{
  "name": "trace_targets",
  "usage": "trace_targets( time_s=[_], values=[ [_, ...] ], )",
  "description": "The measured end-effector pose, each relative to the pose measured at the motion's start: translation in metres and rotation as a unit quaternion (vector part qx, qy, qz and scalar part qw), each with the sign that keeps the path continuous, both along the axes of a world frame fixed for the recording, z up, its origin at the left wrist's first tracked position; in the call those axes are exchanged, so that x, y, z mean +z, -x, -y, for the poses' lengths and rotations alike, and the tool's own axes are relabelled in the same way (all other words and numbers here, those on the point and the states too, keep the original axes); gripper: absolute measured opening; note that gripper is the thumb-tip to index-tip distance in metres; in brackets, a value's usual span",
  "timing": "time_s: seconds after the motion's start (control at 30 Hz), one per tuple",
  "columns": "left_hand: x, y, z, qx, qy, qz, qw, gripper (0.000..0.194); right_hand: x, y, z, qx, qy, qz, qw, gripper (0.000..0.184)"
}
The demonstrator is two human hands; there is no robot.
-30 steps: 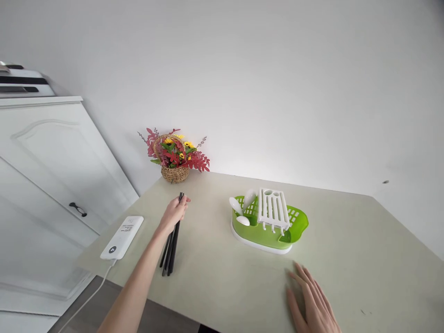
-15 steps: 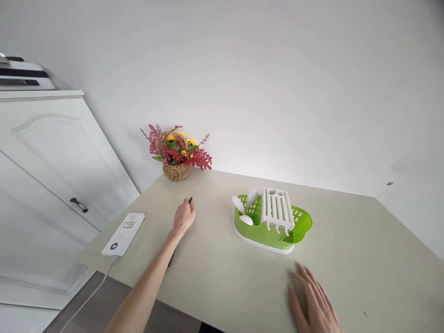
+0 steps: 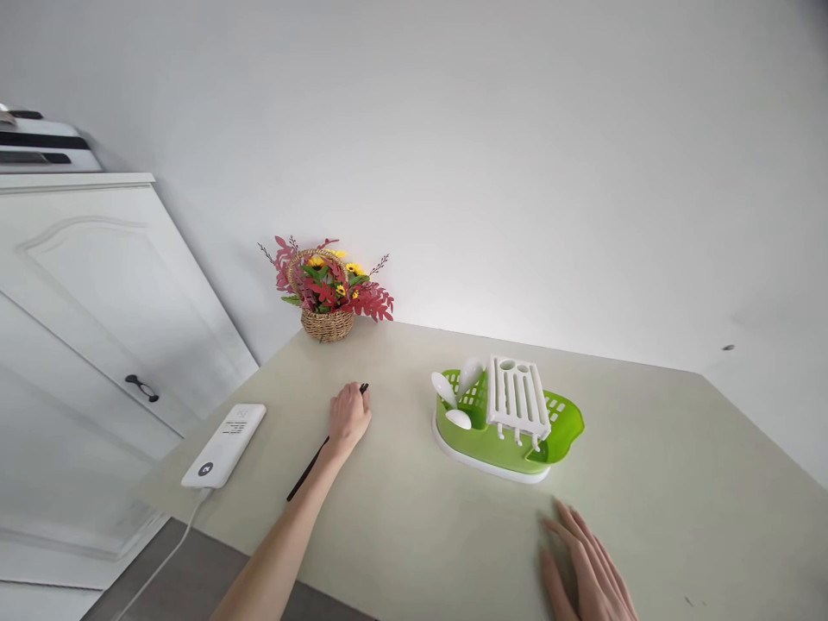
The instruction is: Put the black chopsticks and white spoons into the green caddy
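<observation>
My left hand (image 3: 350,419) is closed around black chopsticks (image 3: 306,472) low over the table, left of the green rack. Their ends poke out past my fingers, and the shafts run back beside my wrist, partly hidden by the hand and forearm. My right hand (image 3: 587,565) lies flat on the table in front of the rack, fingers stretched out, holding nothing. The green plastic utensil rack (image 3: 488,444) stands on a white base. White spoons (image 3: 444,388) lean in its left part, and a white slotted holder with hooks (image 3: 518,398) sits across its top.
A wicker basket of artificial flowers (image 3: 327,326) stands at the back left of the table (image 3: 414,535). Near the left edge lies a white power-bank-like device (image 3: 225,444) with a cable (image 3: 172,552). A white cabinet (image 3: 97,345) adjoins the table on the left.
My left hand has moved to the right and slightly nearer with the chopsticks, and their angle has turned. My right hand has stayed about where it was.
</observation>
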State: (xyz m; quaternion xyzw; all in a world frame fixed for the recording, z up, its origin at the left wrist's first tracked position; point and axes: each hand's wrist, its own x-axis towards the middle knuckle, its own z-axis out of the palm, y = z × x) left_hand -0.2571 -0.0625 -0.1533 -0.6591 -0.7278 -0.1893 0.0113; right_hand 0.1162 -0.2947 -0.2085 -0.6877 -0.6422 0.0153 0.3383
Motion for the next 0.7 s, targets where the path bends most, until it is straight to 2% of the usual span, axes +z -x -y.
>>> trace_targets(
  time_s=[0.37,0.7],
  values=[
    [-0.012,0.000,-0.003,-0.046,-0.070,-0.010,0.996,0.010,0.004,0.003,0.000,-0.013,0.007,-0.013,1.000,0.042],
    [-0.014,0.005,-0.005,-0.046,-0.086,0.017,0.995,0.017,0.005,0.003,0.001,-0.008,0.023,-0.014,1.000,0.042]
  ],
)
